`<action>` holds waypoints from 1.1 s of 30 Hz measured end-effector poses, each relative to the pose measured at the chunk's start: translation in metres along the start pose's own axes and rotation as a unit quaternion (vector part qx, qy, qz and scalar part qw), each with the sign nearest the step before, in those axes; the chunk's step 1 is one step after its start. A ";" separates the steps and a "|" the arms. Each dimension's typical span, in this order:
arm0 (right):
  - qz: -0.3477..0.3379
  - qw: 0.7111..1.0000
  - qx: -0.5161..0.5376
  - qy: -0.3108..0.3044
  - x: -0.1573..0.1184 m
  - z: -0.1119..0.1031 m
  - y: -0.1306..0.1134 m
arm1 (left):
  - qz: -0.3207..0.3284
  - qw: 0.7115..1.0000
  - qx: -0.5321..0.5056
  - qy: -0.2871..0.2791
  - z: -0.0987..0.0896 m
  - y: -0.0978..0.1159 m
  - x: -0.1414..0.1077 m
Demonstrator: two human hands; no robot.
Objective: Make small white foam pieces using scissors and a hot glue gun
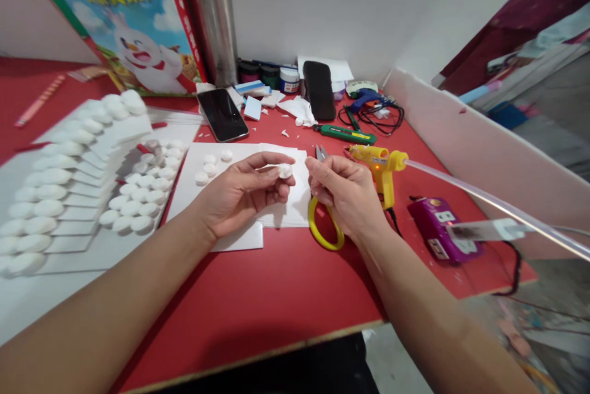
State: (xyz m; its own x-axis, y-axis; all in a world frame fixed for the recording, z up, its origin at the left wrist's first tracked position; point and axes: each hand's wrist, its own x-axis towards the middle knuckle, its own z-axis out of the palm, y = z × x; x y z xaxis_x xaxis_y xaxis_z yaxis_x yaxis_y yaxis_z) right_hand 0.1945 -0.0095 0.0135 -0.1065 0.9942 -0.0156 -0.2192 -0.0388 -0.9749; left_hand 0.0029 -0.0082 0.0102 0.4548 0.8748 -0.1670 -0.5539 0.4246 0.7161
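My left hand [249, 188] pinches a small white lump [285, 171] between thumb and fingers, above white sheets [295, 212]. Just to its right, my right hand [341, 188] is closed, thumb against forefinger. What it holds, if anything, is too small to make out. Scissors with a yellow handle [340, 243] show below and behind my right hand, their blades pointing away from me. On the left part of the sheets sit several small white rounded pieces [209, 169]. A yellow glue gun [385, 182] with a long clear glue stick stands right of my right hand.
White oval pieces [50, 191] line stacked boards at left, near a cluster of white discs [133, 206]. Behind are two phones [224, 114], a steel bottle [212, 25], a picture box [133, 31] and a green cutter [348, 134]. A purple box [442, 231] lies right.
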 end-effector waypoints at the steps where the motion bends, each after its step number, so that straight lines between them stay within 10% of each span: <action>1: 0.017 1.000 0.015 -0.009 0.000 0.001 -0.001 | -0.005 1.000 -0.003 0.000 0.000 0.000 0.000; 10: 0.191 0.965 0.121 -0.132 -0.001 0.007 -0.008 | 0.000 1.000 -0.006 -0.018 0.004 -0.002 0.000; 33: 0.240 0.945 0.101 -0.197 0.001 -0.003 -0.011 | -0.006 0.998 0.053 -0.015 0.001 0.001 -0.004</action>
State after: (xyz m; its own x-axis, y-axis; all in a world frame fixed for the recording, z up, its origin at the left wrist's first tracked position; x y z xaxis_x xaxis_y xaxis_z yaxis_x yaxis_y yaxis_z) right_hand 0.1995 -0.0081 0.0236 -0.5850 0.7440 -0.3230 -0.2302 -0.5342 -0.8134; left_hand 0.0014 -0.0112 0.0119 0.4830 0.8615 -0.1566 -0.4725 0.4071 0.7817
